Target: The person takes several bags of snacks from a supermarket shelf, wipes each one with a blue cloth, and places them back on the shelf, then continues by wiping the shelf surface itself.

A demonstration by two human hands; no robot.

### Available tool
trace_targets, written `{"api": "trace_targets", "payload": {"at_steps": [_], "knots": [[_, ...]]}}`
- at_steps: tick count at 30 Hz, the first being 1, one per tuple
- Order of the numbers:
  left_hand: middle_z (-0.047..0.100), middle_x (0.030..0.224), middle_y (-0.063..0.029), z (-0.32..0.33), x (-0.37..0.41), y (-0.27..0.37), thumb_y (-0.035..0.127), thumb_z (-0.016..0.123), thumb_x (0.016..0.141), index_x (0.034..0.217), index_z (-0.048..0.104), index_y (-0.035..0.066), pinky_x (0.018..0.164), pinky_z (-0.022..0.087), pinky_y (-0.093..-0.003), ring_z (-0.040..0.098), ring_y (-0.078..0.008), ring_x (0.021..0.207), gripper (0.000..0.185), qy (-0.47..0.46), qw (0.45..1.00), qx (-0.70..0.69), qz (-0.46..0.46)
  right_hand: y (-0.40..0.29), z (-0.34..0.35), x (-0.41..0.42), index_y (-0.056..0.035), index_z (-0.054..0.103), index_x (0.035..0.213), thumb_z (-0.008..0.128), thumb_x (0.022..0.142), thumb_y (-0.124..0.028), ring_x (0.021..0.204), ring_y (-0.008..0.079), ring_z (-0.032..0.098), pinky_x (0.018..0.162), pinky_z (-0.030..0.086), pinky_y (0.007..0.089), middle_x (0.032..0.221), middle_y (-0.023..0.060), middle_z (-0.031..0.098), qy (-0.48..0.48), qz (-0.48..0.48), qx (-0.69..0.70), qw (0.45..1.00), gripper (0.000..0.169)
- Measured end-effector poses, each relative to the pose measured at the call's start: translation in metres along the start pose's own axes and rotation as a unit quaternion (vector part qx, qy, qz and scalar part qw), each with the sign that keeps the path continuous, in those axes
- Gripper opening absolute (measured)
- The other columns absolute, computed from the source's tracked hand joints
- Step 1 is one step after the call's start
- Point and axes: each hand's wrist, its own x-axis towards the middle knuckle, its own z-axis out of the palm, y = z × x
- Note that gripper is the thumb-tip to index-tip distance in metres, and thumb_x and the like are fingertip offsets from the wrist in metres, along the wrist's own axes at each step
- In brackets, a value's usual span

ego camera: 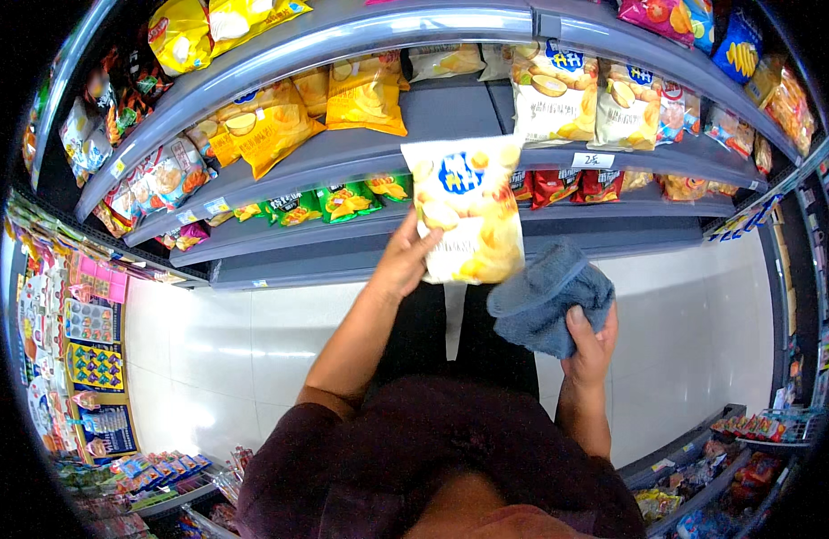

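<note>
In the head view my left hand (406,259) grips the lower left side of a white snack bag (470,215) with potato pictures and a blue emblem, thumb across its front. The bag is upright in front of the shelves. My right hand (593,343) holds a bunched blue-grey cloth (552,296), thumb on top. The cloth lies close to the bag's lower right corner; whether they touch I cannot tell. Behind the bag is a grey shelf (448,118). Similar white bags (554,94) stand to its right, and orange chip bags (366,94) to its left.
A lower shelf holds green bags (347,200) and red bags (556,186). Yellow bags (180,34) sit on the upper shelf, whose rail (414,30) crosses above my hands. Boxed goods (94,367) line the left side. Low racks (697,478) stand behind me on the right, above tiled floor (677,337).
</note>
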Motion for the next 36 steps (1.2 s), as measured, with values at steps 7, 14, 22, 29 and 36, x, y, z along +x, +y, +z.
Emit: {"api": "trace_targets", "payload": {"at_steps": [7, 14, 22, 29, 36], "knots": [[0.047, 0.149, -0.0105, 0.001, -0.054, -0.039, 0.012, 0.067, 0.096, 0.154, 0.028, 0.007, 0.116, 0.035, -0.0388, 0.045, -0.0233, 0.139, 0.070, -0.018, 0.999, 0.030, -0.035, 0.048, 0.021, 0.019, 0.0018, 0.055, 0.134, 0.069, 0.091, -0.004, 0.120, 0.0256, 0.059, 0.105, 0.043, 0.0362, 0.130, 0.0178, 0.061, -0.079, -0.104, -0.347, 0.929, 0.046], [0.047, 0.148, -0.0098, 0.002, -0.062, -0.061, 0.032, 0.060, 0.103, 0.154, 0.028, 0.007, 0.115, 0.035, -0.0418, 0.045, -0.0242, 0.138, 0.065, -0.022, 0.994, -0.007, -0.104, 0.070, 0.011, -0.003, -0.0024, 0.049, 0.141, 0.087, 0.075, -0.028, 0.134, 0.0456, 0.038, 0.113, 0.031, 0.0543, 0.151, 0.0256, 0.037, -0.127, -0.124, -0.508, 0.843, 0.080], [0.057, 0.136, -0.0058, 0.014, -0.060, -0.079, 0.036, 0.057, 0.105, 0.144, 0.044, 0.008, 0.104, 0.043, -0.0377, 0.054, -0.0185, 0.125, 0.050, 0.010, 0.987, 0.040, -0.157, 0.092, -0.022, -0.010, -0.0048, 0.045, 0.145, 0.085, 0.077, -0.026, 0.138, 0.0476, 0.036, 0.113, 0.033, 0.0546, 0.154, 0.0270, 0.034, -0.090, -0.108, -0.561, 0.816, 0.082], [0.057, 0.139, -0.0083, 0.020, -0.062, -0.080, 0.034, 0.058, 0.105, 0.147, 0.041, 0.004, 0.111, 0.039, -0.0378, 0.052, -0.0208, 0.130, 0.055, 0.005, 0.993, 0.016, -0.117, 0.091, -0.038, -0.002, -0.0001, 0.051, 0.140, 0.074, 0.088, -0.011, 0.126, 0.0447, 0.053, 0.108, 0.042, 0.0470, 0.137, 0.0295, 0.051, -0.029, -0.090, -0.477, 0.874, 0.058], [0.060, 0.134, -0.0094, 0.005, -0.062, -0.080, 0.017, 0.066, 0.100, 0.141, 0.048, 0.002, 0.105, 0.046, -0.0348, 0.058, -0.0192, 0.122, 0.048, -0.007, 0.995, 0.052, -0.087, 0.076, -0.011, -0.011, -0.0042, 0.059, 0.135, 0.073, 0.083, -0.003, 0.129, 0.0433, 0.051, 0.109, 0.042, 0.0464, 0.142, 0.0260, 0.049, -0.124, -0.139, -0.470, 0.863, 0.054]]}}
